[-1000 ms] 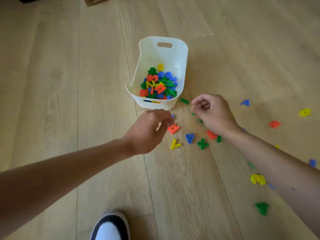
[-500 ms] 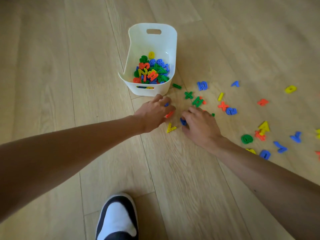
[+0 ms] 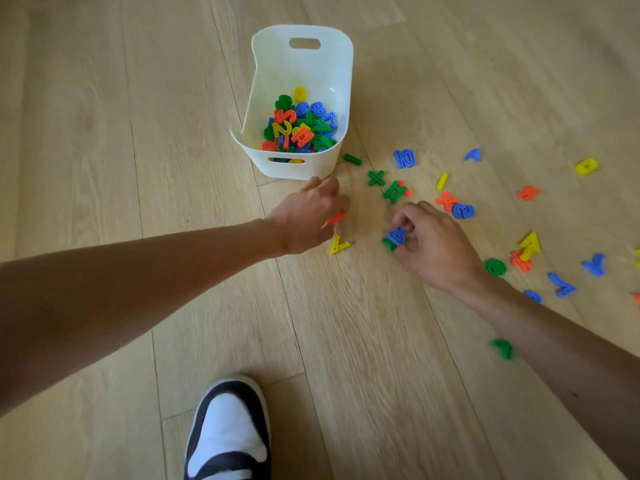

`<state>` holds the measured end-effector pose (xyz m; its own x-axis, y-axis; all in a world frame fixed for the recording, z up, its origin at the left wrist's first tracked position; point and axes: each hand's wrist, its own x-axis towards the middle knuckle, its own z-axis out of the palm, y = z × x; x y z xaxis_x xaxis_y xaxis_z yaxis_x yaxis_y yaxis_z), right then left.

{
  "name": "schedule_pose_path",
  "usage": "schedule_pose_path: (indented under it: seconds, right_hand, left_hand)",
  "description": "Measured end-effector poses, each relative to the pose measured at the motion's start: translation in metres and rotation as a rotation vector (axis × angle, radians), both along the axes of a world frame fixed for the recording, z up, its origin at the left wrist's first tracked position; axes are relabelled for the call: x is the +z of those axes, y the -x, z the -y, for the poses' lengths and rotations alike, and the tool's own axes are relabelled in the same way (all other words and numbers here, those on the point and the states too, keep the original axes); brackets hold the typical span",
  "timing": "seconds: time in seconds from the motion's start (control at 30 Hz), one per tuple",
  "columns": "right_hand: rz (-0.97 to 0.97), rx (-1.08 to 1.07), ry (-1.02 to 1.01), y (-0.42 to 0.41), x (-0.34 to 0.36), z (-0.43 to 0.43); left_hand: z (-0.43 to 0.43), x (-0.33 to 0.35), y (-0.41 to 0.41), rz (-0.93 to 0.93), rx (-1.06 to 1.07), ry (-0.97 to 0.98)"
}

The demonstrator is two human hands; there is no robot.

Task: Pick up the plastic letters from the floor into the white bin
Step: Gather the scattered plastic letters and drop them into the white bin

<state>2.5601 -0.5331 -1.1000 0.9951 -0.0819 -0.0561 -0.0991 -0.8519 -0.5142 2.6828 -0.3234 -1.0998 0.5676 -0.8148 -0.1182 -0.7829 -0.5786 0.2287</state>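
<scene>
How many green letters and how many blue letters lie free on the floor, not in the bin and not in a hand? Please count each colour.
Green letters: 5
Blue letters: 6
Total: 11

I count 1 white bin [image 3: 294,168], 2 hands, a left hand [image 3: 308,216] and a right hand [image 3: 436,247], and 1 black-and-white shoe [image 3: 228,431]. About 24 plastic letters [image 3: 404,158] are outside the bin. Those heaped inside are too tangled to count.

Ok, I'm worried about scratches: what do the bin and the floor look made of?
White bin: looks like thin matt plastic, with moulded handle slots. Floor: pale wood-grain planks with seams, low sheen; wood or laminate, unclear.
</scene>
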Motion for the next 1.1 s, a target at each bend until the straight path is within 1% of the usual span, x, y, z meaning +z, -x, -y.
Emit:
schedule_pose_path:
  seconds: [0.2,0.33,0.5,0.73,0.9,1.0,1.1]
  right_hand:
    - [-0.027,0.005,0.072,0.017,-0.012,0.004]
    - [0.009,-0.017,0.120,0.017,-0.014,-0.001]
    - [0.001,0.021,0.159,0.010,-0.015,-0.006]
    - [-0.037,0.034,0.148,0.003,-0.016,-0.010]
    - [-0.025,0.039,0.132,0.004,-0.013,-0.008]
    - [-0.034,0.057,0.164,0.004,-0.013,-0.009]
    - [-0.025,0.049,0.167,0.003,-0.014,-0.010]
  left_hand:
    - [-0.002,-0.006,0.007,-0.051,0.018,0.082]
    - [-0.002,-0.006,0.009,-0.045,0.037,0.109]
    - [-0.001,-0.005,0.010,-0.051,0.065,0.138]
    - [-0.003,-0.004,0.010,-0.146,0.132,0.123]
    - [-0.004,-0.002,0.009,-0.152,0.152,0.069]
    - [-0.006,-0.004,0.007,-0.145,0.156,0.070]
    - [-0.007,-0.001,0.005,-0.184,0.174,0.087]
